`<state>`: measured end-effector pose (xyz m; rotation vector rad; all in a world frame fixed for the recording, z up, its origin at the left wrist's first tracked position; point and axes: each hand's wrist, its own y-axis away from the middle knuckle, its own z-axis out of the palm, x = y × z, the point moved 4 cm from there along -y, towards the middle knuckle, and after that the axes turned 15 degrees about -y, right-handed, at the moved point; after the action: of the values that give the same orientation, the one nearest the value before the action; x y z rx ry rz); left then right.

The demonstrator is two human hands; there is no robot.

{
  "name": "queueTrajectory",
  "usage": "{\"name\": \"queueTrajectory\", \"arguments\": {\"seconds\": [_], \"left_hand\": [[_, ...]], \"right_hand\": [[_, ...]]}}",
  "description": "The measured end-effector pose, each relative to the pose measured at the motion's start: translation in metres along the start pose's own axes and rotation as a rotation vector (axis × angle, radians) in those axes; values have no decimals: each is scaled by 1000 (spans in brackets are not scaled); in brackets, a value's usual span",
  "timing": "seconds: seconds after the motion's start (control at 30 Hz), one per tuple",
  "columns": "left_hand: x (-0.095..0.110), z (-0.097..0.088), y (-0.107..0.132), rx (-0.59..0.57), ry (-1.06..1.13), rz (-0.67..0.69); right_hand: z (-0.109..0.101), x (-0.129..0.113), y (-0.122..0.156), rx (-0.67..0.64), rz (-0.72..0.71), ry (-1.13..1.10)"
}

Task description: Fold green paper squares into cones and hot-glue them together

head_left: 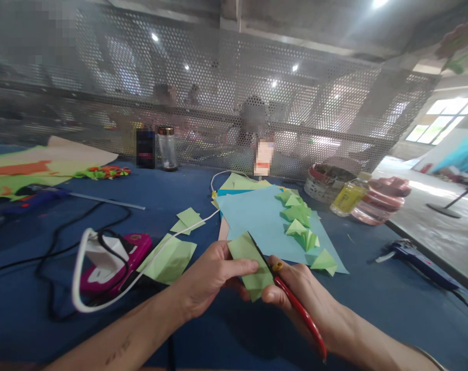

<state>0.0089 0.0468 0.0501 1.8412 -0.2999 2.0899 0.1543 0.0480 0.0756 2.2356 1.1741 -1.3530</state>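
Observation:
My left hand point(214, 273) pinches a folded piece of light green paper point(246, 252), thumb on top and fingers beneath. In my right hand point(299, 286) is a pair of red-handled scissors point(301, 307), its dark blade lying along the paper's right edge. Part of the scissors is hidden by my fingers and the paper. Beyond my hands lies a light blue sheet point(249, 216) on a stack of coloured paper. Several folded green paper pieces point(299, 214) run down its right side. Loose green paper squares point(172, 260) rest left of my hands.
A magenta power strip point(139, 247) with a white plug and cables sits at left. A glue gun point(36, 198) lies behind it, another glue gun point(422, 263) at right. Bottles point(349, 195) and a round tub point(322, 183) stand back right. A perforated metal screen point(203, 98) closes the back.

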Motion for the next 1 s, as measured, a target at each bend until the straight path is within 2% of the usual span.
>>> {"name": "queueTrajectory", "arguments": {"seconds": [0.3, 1.0], "left_hand": [[0, 1, 2, 2, -3, -8], [1, 0, 2, -6, -22, -28]], "right_hand": [[2, 4, 0, -2, 98, 43], [0, -1, 5, -14, 5, 16]]}}
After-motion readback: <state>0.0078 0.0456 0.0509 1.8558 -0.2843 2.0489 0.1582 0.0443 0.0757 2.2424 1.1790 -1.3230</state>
